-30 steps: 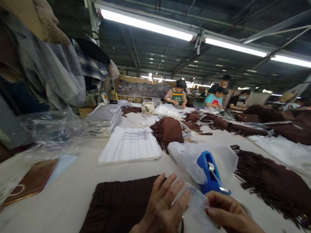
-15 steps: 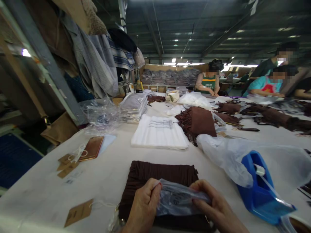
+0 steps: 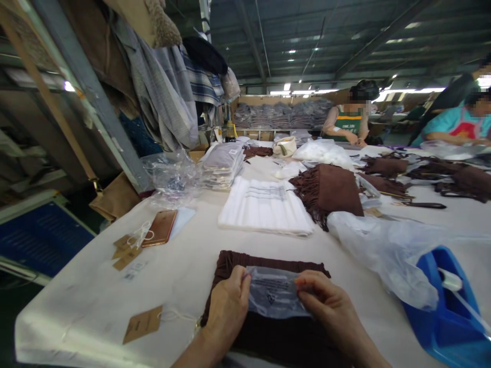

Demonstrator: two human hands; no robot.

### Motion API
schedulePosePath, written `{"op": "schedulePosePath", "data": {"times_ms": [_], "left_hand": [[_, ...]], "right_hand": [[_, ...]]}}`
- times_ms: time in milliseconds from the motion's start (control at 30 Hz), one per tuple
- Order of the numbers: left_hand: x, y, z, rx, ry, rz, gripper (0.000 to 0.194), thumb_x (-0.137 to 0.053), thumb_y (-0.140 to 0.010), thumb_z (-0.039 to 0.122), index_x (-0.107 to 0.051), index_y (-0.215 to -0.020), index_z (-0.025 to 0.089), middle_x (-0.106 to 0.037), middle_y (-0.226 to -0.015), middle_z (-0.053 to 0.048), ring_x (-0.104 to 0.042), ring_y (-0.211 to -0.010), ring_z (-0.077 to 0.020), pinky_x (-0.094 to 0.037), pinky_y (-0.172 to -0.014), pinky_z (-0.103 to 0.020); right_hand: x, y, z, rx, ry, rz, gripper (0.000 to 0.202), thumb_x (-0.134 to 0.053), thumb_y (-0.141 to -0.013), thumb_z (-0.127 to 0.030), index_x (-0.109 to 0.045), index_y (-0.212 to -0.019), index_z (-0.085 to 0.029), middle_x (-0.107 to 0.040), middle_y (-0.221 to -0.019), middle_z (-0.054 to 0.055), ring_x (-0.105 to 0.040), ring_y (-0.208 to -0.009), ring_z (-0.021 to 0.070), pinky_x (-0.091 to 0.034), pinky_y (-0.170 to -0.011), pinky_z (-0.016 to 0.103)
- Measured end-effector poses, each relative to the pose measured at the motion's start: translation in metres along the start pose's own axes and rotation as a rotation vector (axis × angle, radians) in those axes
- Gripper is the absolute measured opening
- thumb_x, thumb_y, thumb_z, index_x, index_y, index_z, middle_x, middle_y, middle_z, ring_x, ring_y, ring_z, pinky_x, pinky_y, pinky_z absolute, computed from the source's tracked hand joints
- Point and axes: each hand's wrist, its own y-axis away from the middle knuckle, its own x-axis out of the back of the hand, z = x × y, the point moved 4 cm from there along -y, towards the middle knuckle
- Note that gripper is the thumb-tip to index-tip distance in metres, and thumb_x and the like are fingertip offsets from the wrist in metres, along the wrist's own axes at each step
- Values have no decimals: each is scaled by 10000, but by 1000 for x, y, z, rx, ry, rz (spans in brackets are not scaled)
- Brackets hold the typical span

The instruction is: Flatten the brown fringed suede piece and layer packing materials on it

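Observation:
A small clear plastic bag (image 3: 270, 294) with dark print is stretched between my two hands. My left hand (image 3: 230, 301) pinches its left end between thumb and fingers. Its right end is held in the closed fingers of my right hand (image 3: 326, 301). Directly beneath lies a folded dark brown fabric piece (image 3: 284, 337) with a gathered, fringe-like edge, partly covered by my hands and the bag. A kraft paper tag (image 3: 142, 324) on a white string lies to the left of the fabric.
Ahead lies folded white cloth (image 3: 264, 207), with a brown fringed piece (image 3: 330, 191) beside it. A blue tape dispenser (image 3: 441, 327) and plastic sheeting (image 3: 383, 250) are at right. A phone-like brown item (image 3: 160, 228) and tags (image 3: 126, 253) lie left. Co-workers (image 3: 351, 120) sit across the table.
The plastic bag is now spread flatter, with its print facing me, and has moved up over the brown fabric. My view has turned slightly left.

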Motion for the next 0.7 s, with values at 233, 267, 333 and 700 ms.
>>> {"op": "schedulePosePath", "data": {"times_ms": [233, 267, 333, 700], "left_hand": [[4, 18, 24, -611, -379, 456, 308, -373, -884, 101, -496, -1164, 137, -624, -1031, -113, -579, -929, -230, -460, -815, -367], [1, 20, 28, -685, -365, 396, 315, -356, -876, 81, -521, -1136, 148, -624, -1041, -98, -563, -959, -228, -450, -842, -372], [-8, 20, 32, -733, -343, 234, 299, -362, -859, 73, -561, -1067, 157, -632, -1013, -70, -547, -968, -221, -450, -847, -359], [-19, 16, 34, -623, -357, -40, 208, -450, -850, 171, -551, -1026, 125, -603, -964, -70, -532, -869, -234, -492, -756, -364]], "right_hand": [[-4, -2, 6, 299, 365, 48, 215, -488, -730, -225, -669, -843, -204, -621, -898, 79, -630, -809, 184, -532, -716, 319], [-5, -2, 8, 337, 401, 51, 226, -474, -733, -203, -663, -857, -199, -621, -899, 79, -633, -807, 180, -538, -713, 312], [-3, 1, 9, 413, 497, 74, 245, -446, -744, -163, -646, -883, -194, -616, -914, 80, -633, -817, 173, -545, -719, 301], [-30, 22, -11, 969, 1029, 134, 305, -371, -868, -200, -555, -1104, -142, -608, -997, 110, -579, -874, 191, -507, -747, 296]]}}
